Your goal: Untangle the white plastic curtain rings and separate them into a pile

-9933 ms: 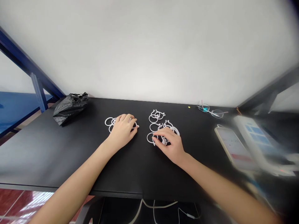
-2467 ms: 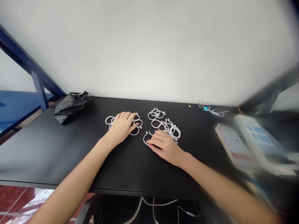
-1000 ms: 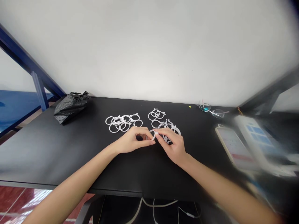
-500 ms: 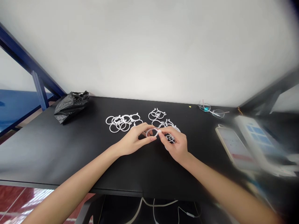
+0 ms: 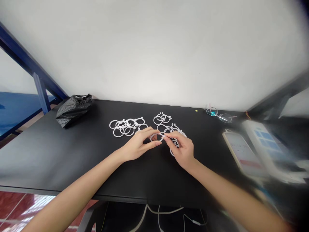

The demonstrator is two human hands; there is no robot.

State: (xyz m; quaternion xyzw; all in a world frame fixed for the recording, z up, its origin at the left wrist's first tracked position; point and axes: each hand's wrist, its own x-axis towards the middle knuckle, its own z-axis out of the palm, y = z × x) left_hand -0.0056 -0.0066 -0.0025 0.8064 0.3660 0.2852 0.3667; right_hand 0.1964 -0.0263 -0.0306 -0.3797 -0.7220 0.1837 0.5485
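Hands barely shifted over the last half second. Black bag (image 5: pixel 73 109) sits far left of the held ring (image 5: pixel 155 135); left ring pile (image 5: pixel 126 127) just left-behind it. Fingers of left hand (image 5: pixel 137 146) pinch its left side, fingers of right hand (image 5: pixel 183 149) pinch its right end, probably the clasp. Second pile (image 5: pixel 162 119) just behind it; glasses (image 5: pixel 218 115), phone (image 5: pixel 238 151) far right.

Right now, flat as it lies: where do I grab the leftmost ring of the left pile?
I'd pinch the leftmost ring at its outer left arc, coming from the left and above. It lies flat on the table; that arc is clear of the left pile, while the right side overlaps neighbours.
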